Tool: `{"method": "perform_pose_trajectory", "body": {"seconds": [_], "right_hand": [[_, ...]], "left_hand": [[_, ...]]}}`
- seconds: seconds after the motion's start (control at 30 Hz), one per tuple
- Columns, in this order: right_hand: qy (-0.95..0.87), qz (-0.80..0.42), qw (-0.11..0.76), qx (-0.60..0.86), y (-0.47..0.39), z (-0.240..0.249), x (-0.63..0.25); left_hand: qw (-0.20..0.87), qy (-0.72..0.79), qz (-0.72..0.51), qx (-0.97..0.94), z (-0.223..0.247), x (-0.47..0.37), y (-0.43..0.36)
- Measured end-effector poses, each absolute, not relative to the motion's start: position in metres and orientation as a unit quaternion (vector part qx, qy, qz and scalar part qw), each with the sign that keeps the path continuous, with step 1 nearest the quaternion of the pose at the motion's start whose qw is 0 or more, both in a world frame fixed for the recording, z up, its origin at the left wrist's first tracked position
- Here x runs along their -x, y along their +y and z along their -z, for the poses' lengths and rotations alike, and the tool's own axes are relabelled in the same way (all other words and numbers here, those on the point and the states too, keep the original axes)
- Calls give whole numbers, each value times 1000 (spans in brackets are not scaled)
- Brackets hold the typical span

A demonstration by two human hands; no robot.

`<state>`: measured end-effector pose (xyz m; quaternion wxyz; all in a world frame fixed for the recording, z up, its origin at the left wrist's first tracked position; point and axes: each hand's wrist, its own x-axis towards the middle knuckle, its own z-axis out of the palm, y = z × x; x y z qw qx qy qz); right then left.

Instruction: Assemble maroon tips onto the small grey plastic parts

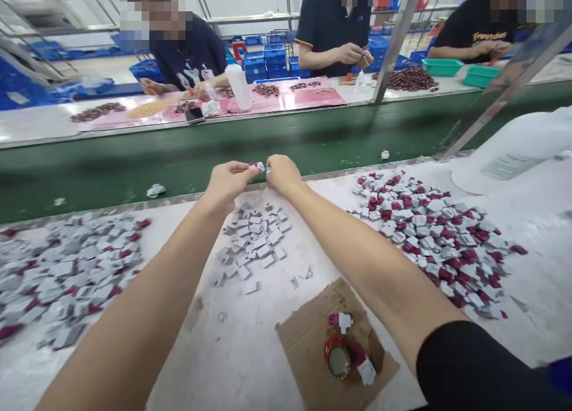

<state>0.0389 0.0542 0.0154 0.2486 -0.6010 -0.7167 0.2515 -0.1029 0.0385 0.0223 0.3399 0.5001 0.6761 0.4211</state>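
Observation:
My left hand pinches a small maroon-and-white plastic part between thumb and fingers, out by the table's far edge. Right beside it, my right hand is closed, its fingertips almost meeting the part; what they hold is mostly hidden, with only a pale speck showing. Below both hands lies a loose group of small grey-white plastic pieces. To the right spreads a pile of maroon-and-white parts, and at the left another pile, mostly grey-white with some maroon.
A cardboard piece near me bears a red bottle cap and two maroon-and-white parts. A white plastic jug lies at the right. Beyond runs a green conveyor belt with a few scraps; co-workers sit across it. Metal posts rise there.

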Motion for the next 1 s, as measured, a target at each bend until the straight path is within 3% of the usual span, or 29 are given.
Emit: {"method": "perform_pose_trajectory", "body": {"seconds": [0.2,0.37,0.7,1.0], "right_hand": [[-670,-257,289,634,26,-30,-122],[-624,-326,304,642,-73,-44,-196],[-619,-293,394,613,-248,4,-224],[-689,-268,361,568,-291,20,-214]], "left_hand": [[329,704,-333,-535,-13,72,76],[298,725,-222,-579,-12,64,84],[202,654,-116,-720,-26,99,-7],[215,638,-207,-710,-38,93,-53]]}}
